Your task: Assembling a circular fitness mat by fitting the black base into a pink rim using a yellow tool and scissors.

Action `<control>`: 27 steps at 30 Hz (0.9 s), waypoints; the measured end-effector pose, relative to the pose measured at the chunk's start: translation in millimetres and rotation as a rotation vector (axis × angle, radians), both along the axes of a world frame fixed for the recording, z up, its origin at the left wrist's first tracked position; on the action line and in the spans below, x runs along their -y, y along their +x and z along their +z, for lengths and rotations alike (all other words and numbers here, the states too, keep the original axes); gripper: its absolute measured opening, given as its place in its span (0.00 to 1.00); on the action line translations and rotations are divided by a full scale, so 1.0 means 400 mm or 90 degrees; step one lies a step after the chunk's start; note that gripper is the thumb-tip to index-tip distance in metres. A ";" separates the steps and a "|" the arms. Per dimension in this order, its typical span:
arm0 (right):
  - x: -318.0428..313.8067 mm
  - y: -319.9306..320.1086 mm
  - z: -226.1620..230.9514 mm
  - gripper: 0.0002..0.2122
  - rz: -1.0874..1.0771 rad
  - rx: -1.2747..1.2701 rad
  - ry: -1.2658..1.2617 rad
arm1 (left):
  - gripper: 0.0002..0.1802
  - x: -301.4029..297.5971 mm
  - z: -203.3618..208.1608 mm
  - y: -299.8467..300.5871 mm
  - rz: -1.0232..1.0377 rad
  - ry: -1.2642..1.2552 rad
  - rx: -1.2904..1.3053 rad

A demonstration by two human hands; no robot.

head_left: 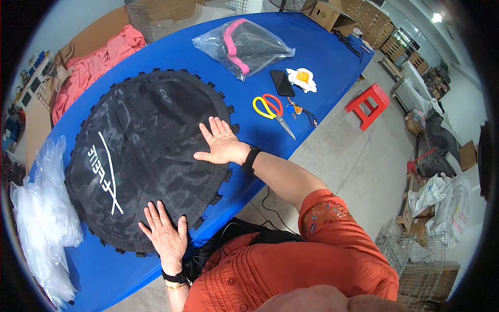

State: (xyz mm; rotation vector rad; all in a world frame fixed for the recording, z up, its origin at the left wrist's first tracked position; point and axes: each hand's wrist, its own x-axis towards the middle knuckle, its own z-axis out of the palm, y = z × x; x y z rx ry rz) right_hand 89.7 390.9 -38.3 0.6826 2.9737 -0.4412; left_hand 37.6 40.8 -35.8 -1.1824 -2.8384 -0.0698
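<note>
The scene is bright and evenly lit, with soft daylight-like light from above. One ceiling lamp [436,17] glows at the upper right. Shadows are weak and short. The blue tabletop [322,57] shows a mild sheen, and the clear plastic bag [244,47] gives small white reflections. The fisheye lens bends straight edges strongly near the rim, and the corners are black. The centre is sharp; the far edges are slightly soft.

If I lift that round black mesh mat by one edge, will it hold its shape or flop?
The black mesh mat will probably flop: its surface shows soft wrinkles and lies slack on the blue table. It looks thin, so likely light for its size. The left hand and right hand press flat on it, suggesting it may otherwise slide.
</note>
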 end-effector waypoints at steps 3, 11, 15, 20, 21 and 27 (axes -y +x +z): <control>-0.001 -0.002 -0.005 0.55 0.000 0.000 0.001 | 0.46 0.002 -0.005 -0.001 -0.002 0.004 -0.004; 0.021 0.005 0.008 0.52 -0.007 0.021 -0.023 | 0.46 0.002 -0.002 -0.001 0.002 -0.009 -0.002; 0.075 0.033 0.006 0.47 0.030 0.024 -0.006 | 0.46 0.003 -0.008 -0.004 0.008 -0.012 -0.001; 0.154 0.137 -0.042 0.45 0.128 -0.147 0.068 | 0.48 -0.001 -0.012 -0.008 -0.006 0.016 -0.001; 0.162 0.155 -0.068 0.42 0.158 -0.234 0.096 | 0.48 -0.001 -0.012 -0.007 -0.007 0.015 0.000; 0.204 0.211 -0.060 0.35 0.225 -0.351 0.077 | 0.48 0.005 -0.007 -0.002 -0.010 0.015 -0.017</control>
